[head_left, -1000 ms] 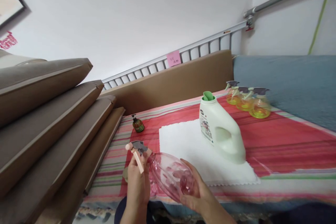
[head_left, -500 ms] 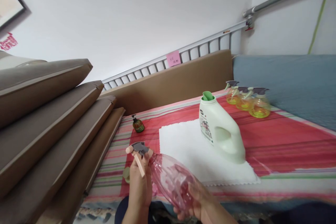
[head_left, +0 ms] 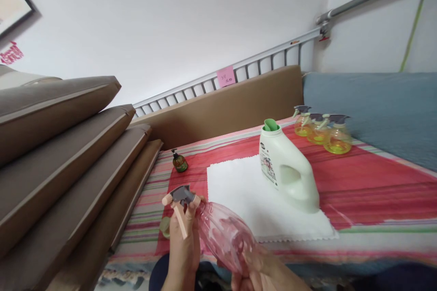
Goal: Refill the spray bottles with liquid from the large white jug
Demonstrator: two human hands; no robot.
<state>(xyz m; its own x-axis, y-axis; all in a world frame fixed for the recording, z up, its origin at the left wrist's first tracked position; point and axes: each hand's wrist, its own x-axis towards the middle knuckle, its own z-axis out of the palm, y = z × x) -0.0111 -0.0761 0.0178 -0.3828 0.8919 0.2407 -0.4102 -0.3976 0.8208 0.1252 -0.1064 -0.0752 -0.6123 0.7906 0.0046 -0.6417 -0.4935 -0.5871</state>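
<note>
A clear pink spray bottle [head_left: 223, 229] with a grey and peach trigger head is held tilted, its head toward the left. My left hand [head_left: 186, 232] is closed around its neck, just under the trigger. At the bottle's base, my right hand [head_left: 254, 266] grips it from the right side. Beyond the bottle, a large pale green jug [head_left: 290, 170] stands uncapped on a white cloth [head_left: 235, 191], with a green spout in its mouth. A small pale green cap-like thing [head_left: 165, 226] lies left of my left hand.
Three spray bottles with yellow liquid [head_left: 337, 138] stand at the back right. A dark pump bottle [head_left: 179, 163] is on the striped tablecloth [head_left: 372, 191]. Stacked brown cushions [head_left: 68, 159] rise on the left. A white radiator [head_left: 266, 64] runs along the wall.
The spray bottle has turned slightly in my hands, and its trigger head has shifted a little left. My right hand has moved slightly lower and right on the base.
</note>
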